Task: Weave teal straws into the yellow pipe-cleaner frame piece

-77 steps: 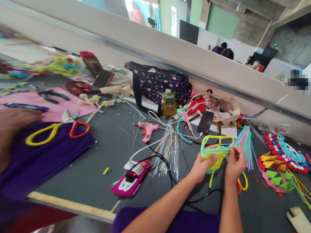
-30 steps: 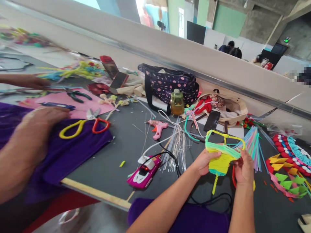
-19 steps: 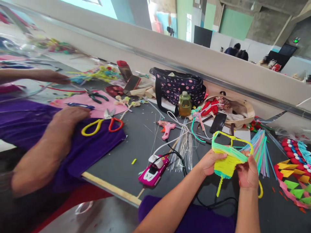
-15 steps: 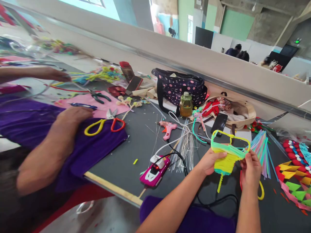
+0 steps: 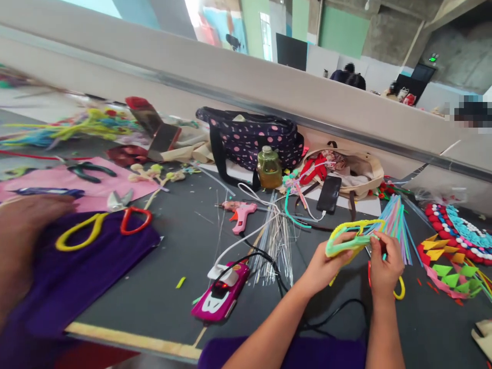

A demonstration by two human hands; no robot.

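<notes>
Left hand (image 5: 322,262): fingers curled, gripping the woven frame (image 5: 351,237) from 7 o'clock.
Right hand (image 5: 384,264): fingers pinching frame's 3 o'clock edge.
Frame: held above tabletop (image 5: 172,251).
Straws (image 5: 395,225): just behind, at 1 o'clock.

You are tilting the yellow-green woven piece (image 5: 351,240) flatter, edge-on to the camera, at lower right of frame. Your right hand (image 5: 385,266) is pinching its right end; the co-worker's hand (image 5: 23,225) is blurring at left.

Left hand (image 5: 326,262) and right hand (image 5: 385,263) raised close together, fingers pinched
</notes>
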